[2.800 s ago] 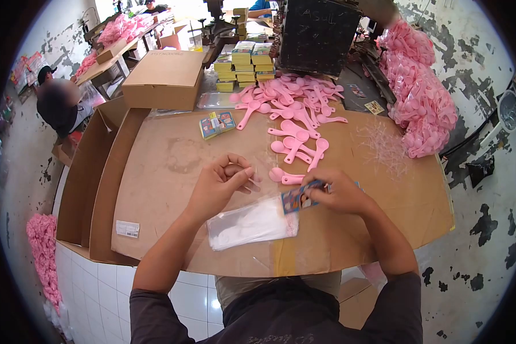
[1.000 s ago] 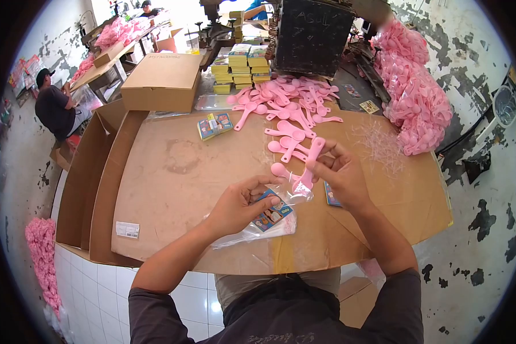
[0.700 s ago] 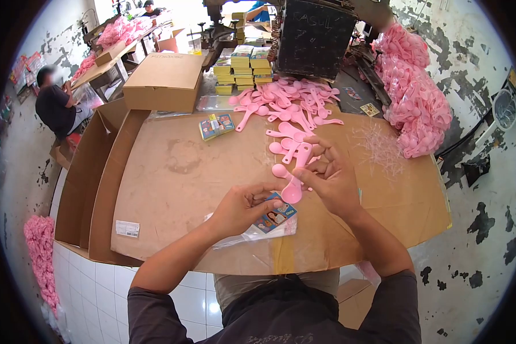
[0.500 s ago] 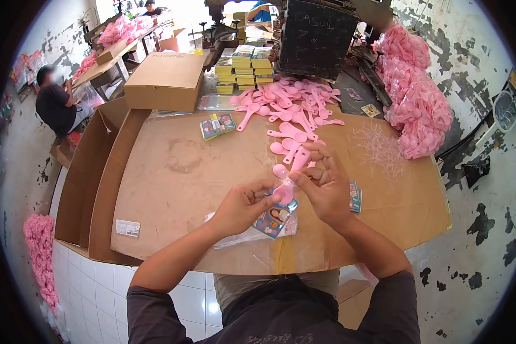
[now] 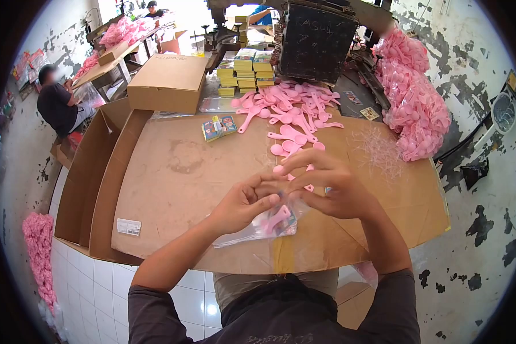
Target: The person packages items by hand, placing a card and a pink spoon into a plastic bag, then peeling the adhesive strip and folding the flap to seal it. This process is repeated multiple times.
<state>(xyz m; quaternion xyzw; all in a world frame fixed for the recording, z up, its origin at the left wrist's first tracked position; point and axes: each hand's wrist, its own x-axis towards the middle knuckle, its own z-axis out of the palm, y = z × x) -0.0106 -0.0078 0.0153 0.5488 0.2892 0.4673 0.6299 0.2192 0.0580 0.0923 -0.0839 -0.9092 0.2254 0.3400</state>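
A pink plastic spoon (image 5: 278, 220) lies slanted over a printed card and clear plastic bags (image 5: 241, 236) near the front of the cardboard-covered table. Just above it at left is my left hand (image 5: 247, 202), thumb and fingers apart. My right hand (image 5: 333, 186) hovers above and right of the spoon, its fingers spread and slightly blurred. Clear film shows below the fingertips of both hands. Past my right fingers, a heap of pink spoons (image 5: 295, 106) stretches toward the back, some partly hidden by that hand.
A banded card bundle (image 5: 218, 128) lies left of the heap. Card stacks (image 5: 245, 69) and a closed carton (image 5: 166, 80) stand behind. An open carton (image 5: 100, 183) flanks the left edge. Bagged pink spoons (image 5: 415, 103) hang over the right rear; a person (image 5: 60, 106) sits far left.
My right hand has let go of the pink spoon, opened and lifted slightly. The spoon has dropped toward me onto the bag and card. The left thumb and fingers have parted.
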